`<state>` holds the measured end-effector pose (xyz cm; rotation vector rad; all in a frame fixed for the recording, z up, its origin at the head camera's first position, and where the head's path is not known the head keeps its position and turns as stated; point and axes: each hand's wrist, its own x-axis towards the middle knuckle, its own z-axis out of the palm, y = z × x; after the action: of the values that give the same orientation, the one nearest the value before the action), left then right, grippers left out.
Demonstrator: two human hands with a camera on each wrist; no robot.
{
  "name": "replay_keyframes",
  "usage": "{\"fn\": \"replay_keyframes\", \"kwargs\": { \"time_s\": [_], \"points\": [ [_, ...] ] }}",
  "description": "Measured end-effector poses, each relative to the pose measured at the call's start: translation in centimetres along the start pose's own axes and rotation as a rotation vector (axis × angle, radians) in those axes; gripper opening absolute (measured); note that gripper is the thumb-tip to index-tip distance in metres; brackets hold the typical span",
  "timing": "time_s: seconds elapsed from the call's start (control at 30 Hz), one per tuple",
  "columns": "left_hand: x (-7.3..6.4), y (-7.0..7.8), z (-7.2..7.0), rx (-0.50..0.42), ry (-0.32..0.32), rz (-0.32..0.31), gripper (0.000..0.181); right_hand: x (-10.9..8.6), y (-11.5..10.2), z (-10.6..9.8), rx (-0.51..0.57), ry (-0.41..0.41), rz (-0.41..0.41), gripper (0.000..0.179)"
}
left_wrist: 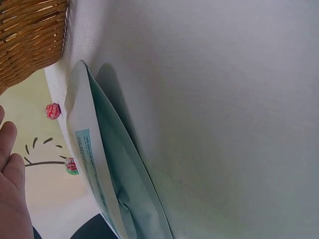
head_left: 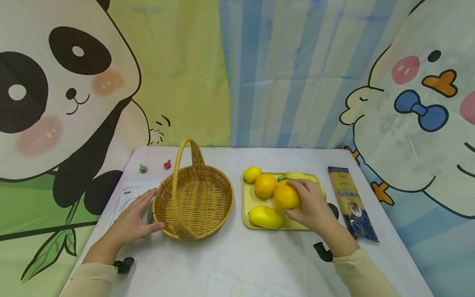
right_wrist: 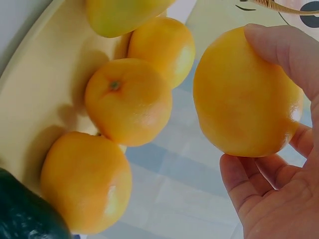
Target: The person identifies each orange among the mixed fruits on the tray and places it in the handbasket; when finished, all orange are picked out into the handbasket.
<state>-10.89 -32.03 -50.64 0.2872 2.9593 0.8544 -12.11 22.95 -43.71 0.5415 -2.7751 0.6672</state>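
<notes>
My right hand [head_left: 315, 208] grips an orange [right_wrist: 244, 94] between thumb and fingers, above the yellow tray [head_left: 246, 222]. In the right wrist view the held orange hangs apart from the other oranges [right_wrist: 128, 102] in the tray. A mango [head_left: 265, 217], a lemon [head_left: 252, 174], another orange [head_left: 265, 185] and a banana [head_left: 295, 176] are also in the tray, partly hidden by my hand. To the left, my left hand [head_left: 128, 225] lies at the side of a wicker basket [head_left: 202, 202], fingers extended and thumb along its wall. Inside, the basket holds nothing.
Behind the basket's left side lie a green lollipop [head_left: 142, 168] and a red lollipop [head_left: 167, 164]. A white packet [left_wrist: 89, 144] is under the left hand. Right of the tray lies a pasta packet [head_left: 352, 204]; a dark green fruit [head_left: 333, 210] shows beside my right hand.
</notes>
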Motion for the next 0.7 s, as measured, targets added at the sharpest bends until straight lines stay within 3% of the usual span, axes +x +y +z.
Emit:
{"fn": "replay_keyframes", "kwargs": {
  "time_s": [0.7],
  "points": [
    [-0.1,-0.2,0.2,-0.029,0.013,0.027,0.119,1.3,-1.6,0.4,0.009,-0.045,-0.02,0.081]
  ]
}}
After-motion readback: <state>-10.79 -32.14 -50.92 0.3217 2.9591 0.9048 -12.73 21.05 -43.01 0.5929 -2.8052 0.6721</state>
